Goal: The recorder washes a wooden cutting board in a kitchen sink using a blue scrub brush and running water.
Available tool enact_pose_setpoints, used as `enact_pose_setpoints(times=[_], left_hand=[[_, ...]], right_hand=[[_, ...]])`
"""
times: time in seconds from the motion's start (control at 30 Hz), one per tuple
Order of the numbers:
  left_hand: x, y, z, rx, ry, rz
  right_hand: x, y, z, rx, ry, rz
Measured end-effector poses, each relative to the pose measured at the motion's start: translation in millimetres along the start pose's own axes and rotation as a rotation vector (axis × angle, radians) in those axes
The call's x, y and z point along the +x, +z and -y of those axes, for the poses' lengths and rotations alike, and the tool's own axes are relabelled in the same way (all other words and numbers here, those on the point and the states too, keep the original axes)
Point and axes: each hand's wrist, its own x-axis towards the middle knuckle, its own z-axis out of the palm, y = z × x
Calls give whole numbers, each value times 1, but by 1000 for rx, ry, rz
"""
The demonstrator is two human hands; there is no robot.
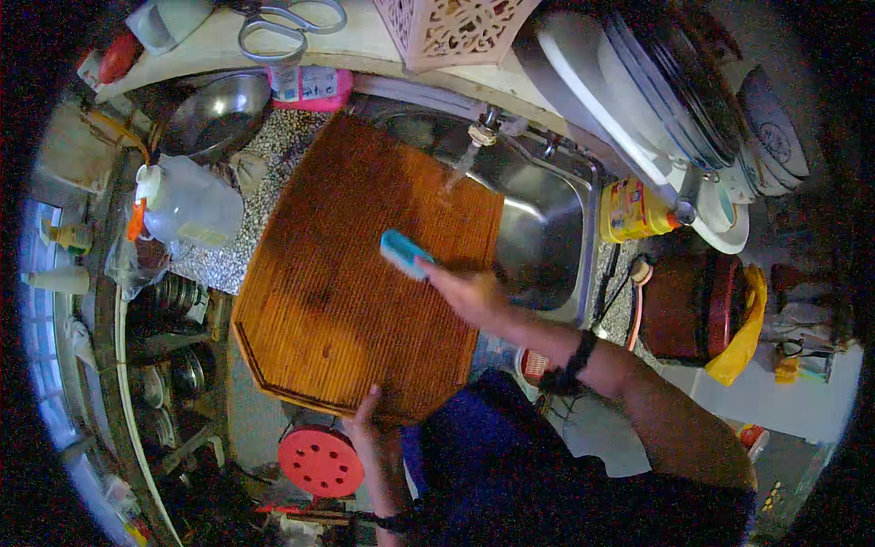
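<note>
A large brown ribbed board (369,294) with cut corners lies across the sink and the counter beside it. My right hand (472,294) grips a blue scrubbing brush (405,251) with pale bristles, held at the middle of the board; blur hides whether the bristles touch it. At the board's near edge, my left hand (369,420) holds on with the thumb over the top, its other fingers hidden underneath. Water runs from the tap (484,130) onto the board's far right part. The steel sink (540,239) shows past the board's right side.
Left of the board stand a translucent plastic jug (191,202) and a steel bowl (219,113). A pink bottle (311,87) lies behind it. Stacked plates (656,96) and a yellow bottle (636,210) are at right. A red round stool (321,461) stands below my left hand.
</note>
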Motion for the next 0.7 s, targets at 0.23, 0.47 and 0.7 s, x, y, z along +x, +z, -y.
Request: enact_pose_setpoints(times=[0.23, 0.47, 0.7], left_hand=[[-2, -29, 19, 74, -57, 0], [-37, 37, -21, 62, -106, -164], [-18, 9, 1, 56, -12, -104]], right_hand=[[102, 17, -162, -302, 46, -128], [-13, 8, -26, 106, -1, 5], [48, 5, -87, -292, 183, 134]])
